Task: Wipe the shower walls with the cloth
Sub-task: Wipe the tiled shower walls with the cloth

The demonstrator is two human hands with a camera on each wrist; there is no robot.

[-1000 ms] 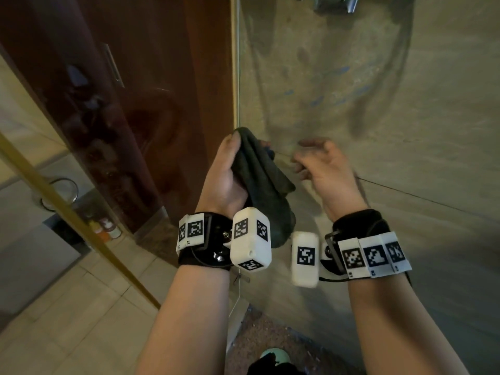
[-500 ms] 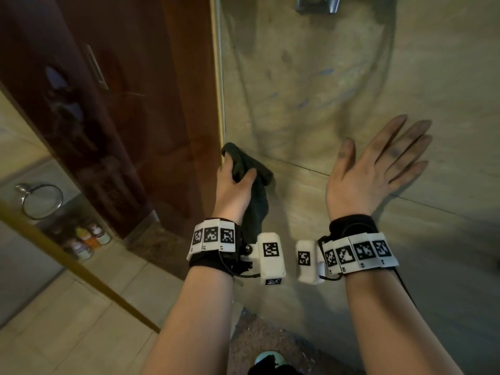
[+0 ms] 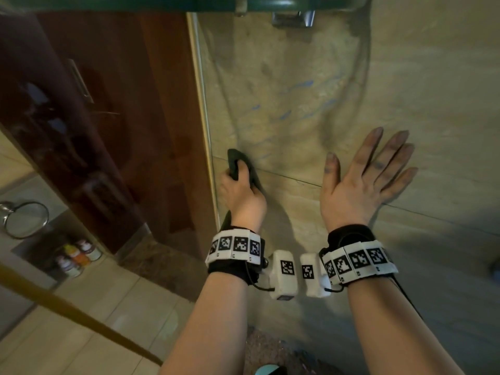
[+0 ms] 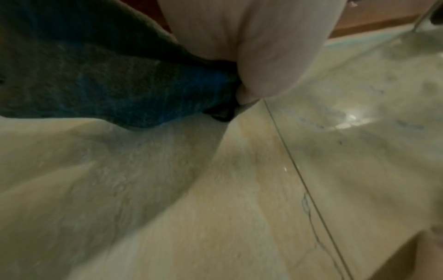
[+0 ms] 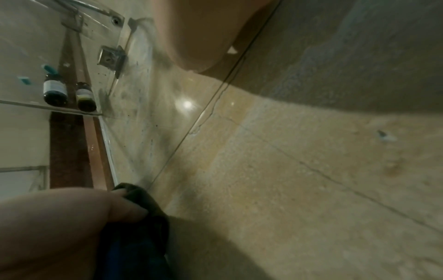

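Observation:
A beige stone-tiled shower wall (image 3: 311, 85) fills the head view, smeared with grey and blue marks. My left hand (image 3: 239, 189) grips a dark cloth (image 3: 234, 162) and holds it against the wall beside the glass panel edge (image 3: 205, 117). In the left wrist view the cloth (image 4: 100, 75) looks dark blue-green and is bunched under my palm. My right hand (image 3: 370, 171) lies flat on the wall with its fingers (image 3: 392, 150) spread and stained dark. In the right wrist view the left hand (image 5: 59, 223) and the cloth (image 5: 141, 217) show at the bottom left.
A glass shelf (image 5: 57, 56) with two dark bottles (image 5: 55, 92) hangs above, fixed by a metal bracket (image 3: 293, 18). Left of the glass is a brown wooden door (image 3: 94, 109). A towel ring (image 3: 25, 219) and small bottles (image 3: 77, 257) sit low at the left.
My right hand let go of the cloth, moved right and spread flat on the wall. My left hand carried the cloth left toward the glass edge and holds it at the wall.

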